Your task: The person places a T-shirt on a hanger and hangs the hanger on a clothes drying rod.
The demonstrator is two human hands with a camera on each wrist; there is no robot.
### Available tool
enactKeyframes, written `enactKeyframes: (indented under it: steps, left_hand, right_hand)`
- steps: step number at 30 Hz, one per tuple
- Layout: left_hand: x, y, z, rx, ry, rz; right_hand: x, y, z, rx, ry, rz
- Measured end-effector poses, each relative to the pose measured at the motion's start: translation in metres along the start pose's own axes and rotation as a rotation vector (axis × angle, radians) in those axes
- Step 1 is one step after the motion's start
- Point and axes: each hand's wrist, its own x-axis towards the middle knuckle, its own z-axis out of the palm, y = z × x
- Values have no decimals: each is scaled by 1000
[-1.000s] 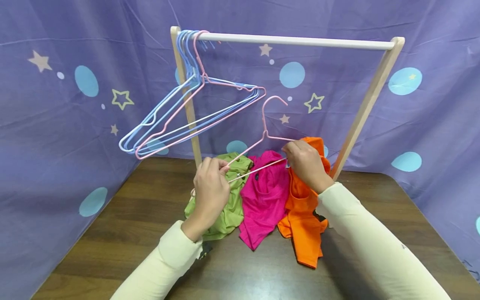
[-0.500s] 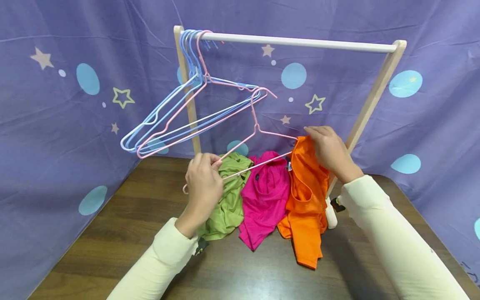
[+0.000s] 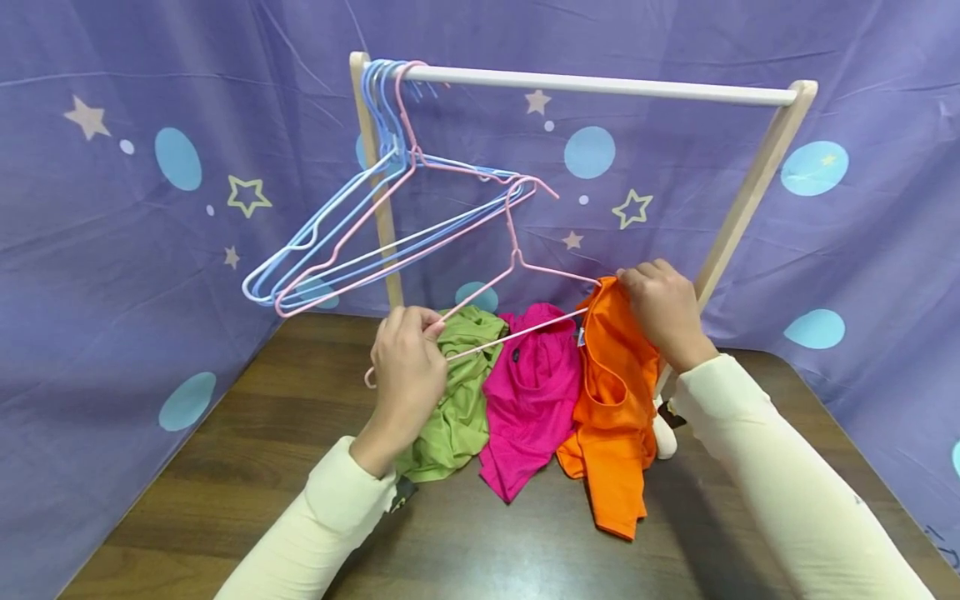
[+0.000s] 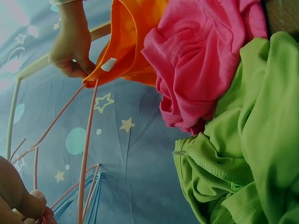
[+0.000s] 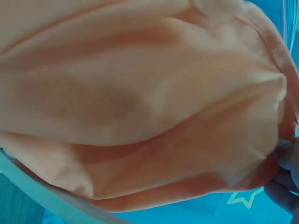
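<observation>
My left hand [image 3: 408, 358] pinches a pink wire hanger [image 3: 480, 292] near its left end, over the green garment. The hanger's right end goes into the neck opening of an orange shirt [image 3: 611, 367], so its tip is hidden by cloth. With my right hand [image 3: 663, 308] I pinch the shirt's top edge at the shoulder. In the left wrist view, the orange collar with a small white tag [image 4: 108, 64] surrounds the hanger's end. The right wrist view is filled by orange fabric [image 5: 140, 102], fingertips gripping its edge at the right.
A bright pink garment [image 3: 532, 375] and a green garment [image 3: 457, 400] lie crumpled on the wooden table [image 3: 247, 467]. Behind stands a rack with a white bar [image 3: 600, 82]. Several blue, white and pink hangers [image 3: 390, 175] hang at its left end.
My right hand has moved right from the hanger to the orange shirt's shoulder, and the collar now covers the hanger's right end. The hanger and my left hand shifted slightly left.
</observation>
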Motion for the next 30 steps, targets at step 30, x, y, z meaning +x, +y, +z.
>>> enactKeyframes:
  steps: [30]
  left_hand:
    - [-4,5,6,-20,32,38]
  right_hand:
    - [2,-51,28,28,268,83]
